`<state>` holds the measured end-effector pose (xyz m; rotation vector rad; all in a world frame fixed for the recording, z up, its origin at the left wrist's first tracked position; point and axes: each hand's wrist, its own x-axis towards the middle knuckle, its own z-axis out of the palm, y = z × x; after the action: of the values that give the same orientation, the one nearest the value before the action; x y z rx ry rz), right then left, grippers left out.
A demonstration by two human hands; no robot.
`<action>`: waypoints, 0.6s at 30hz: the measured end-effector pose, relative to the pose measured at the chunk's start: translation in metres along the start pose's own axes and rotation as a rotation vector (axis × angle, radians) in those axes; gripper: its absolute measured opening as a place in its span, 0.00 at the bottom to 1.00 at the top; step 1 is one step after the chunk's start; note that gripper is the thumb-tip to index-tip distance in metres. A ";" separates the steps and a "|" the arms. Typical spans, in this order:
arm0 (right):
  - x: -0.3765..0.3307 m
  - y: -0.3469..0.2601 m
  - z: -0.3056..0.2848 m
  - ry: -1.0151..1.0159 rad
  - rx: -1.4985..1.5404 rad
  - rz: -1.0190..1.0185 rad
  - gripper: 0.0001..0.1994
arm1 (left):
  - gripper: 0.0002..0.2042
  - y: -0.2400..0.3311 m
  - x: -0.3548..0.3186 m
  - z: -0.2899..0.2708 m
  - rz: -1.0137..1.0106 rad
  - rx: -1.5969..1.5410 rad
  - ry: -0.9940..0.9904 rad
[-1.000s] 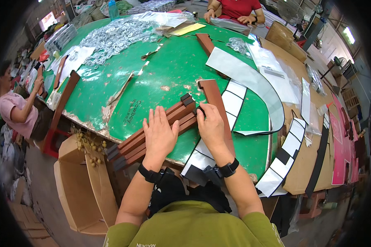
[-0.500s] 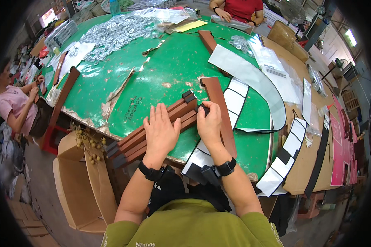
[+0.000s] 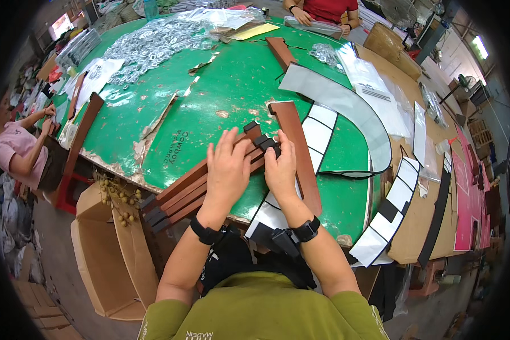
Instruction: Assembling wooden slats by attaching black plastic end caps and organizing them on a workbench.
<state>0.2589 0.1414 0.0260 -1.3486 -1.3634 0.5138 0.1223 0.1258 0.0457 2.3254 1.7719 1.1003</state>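
Observation:
Several long reddish-brown strips with black ends (image 3: 178,197) lie side by side, slanting over the near edge of the green table. My left hand (image 3: 229,165) rests flat across them near their upper ends, fingers stretched out and slightly apart. My right hand (image 3: 281,169) is closed at the strips' black upper ends (image 3: 266,144), thumb on one side and fingers on the other. Just right of it lies a wider brown strip (image 3: 298,153). Under that passes a white panelled band with black edging (image 3: 321,133).
A curved grey-white band (image 3: 351,107) lies to the right. Many metal rings (image 3: 153,51) are heaped at the far left of the green table (image 3: 209,107). An open cardboard box (image 3: 99,260) stands below left. Co-workers sit at the far side (image 3: 328,8) and left (image 3: 25,144).
Both hands have shifted a little. The left fingers have moved up and right toward the black ends, and more of those ends show together beside my right hand.

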 end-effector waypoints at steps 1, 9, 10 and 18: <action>0.001 0.000 -0.002 -0.040 -0.004 0.013 0.23 | 0.16 0.001 0.004 0.004 0.070 -0.056 0.020; -0.002 0.003 -0.005 -0.066 0.055 0.007 0.23 | 0.09 0.006 0.019 0.019 0.064 -0.242 0.022; -0.002 0.002 -0.005 -0.065 0.058 0.011 0.23 | 0.08 0.006 0.019 0.019 0.008 -0.319 0.007; -0.001 -0.001 -0.002 -0.047 0.043 -0.022 0.16 | 0.08 0.009 0.021 0.022 0.026 -0.289 0.033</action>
<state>0.2604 0.1391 0.0268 -1.2925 -1.3967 0.5600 0.1438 0.1487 0.0434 2.1749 1.4798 1.3065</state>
